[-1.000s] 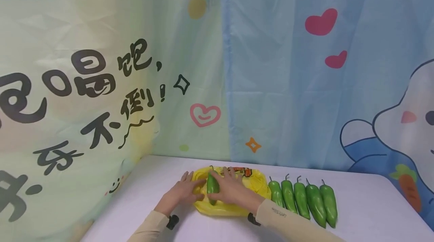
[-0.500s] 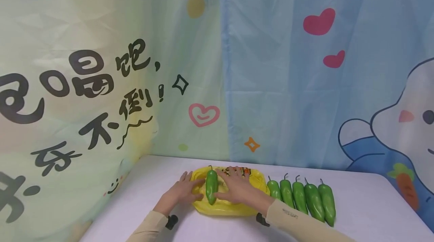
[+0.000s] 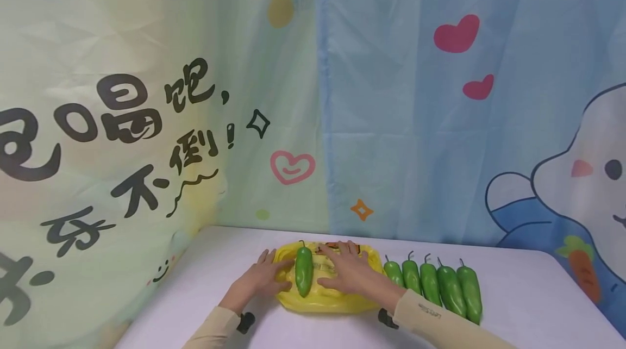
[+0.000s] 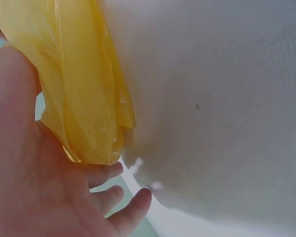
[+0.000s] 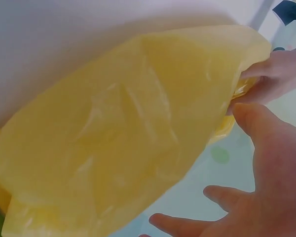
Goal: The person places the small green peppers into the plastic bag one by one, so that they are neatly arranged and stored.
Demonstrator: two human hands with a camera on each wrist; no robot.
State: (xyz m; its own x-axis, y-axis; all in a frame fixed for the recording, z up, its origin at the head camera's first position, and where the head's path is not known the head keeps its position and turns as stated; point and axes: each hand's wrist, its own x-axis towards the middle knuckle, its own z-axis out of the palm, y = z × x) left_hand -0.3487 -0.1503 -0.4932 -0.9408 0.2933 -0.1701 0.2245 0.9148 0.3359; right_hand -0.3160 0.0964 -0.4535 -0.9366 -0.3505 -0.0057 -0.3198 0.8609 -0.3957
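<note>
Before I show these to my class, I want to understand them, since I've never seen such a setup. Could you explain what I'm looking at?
There is no robot here: a person works with a bare left hand and right hand. The wide picture comes from a camera on the person's head, looking forward and down; the two close-ups come from a camera on each wrist. On the white table lies a yellow plastic bag. One green pepper shows against it, and a row of five peppers lies to the bag's right. Neither hand holds a pepper: the left hand is at the bag's left edge, fingers spread, and the right hand is spread over the bag.
</note>
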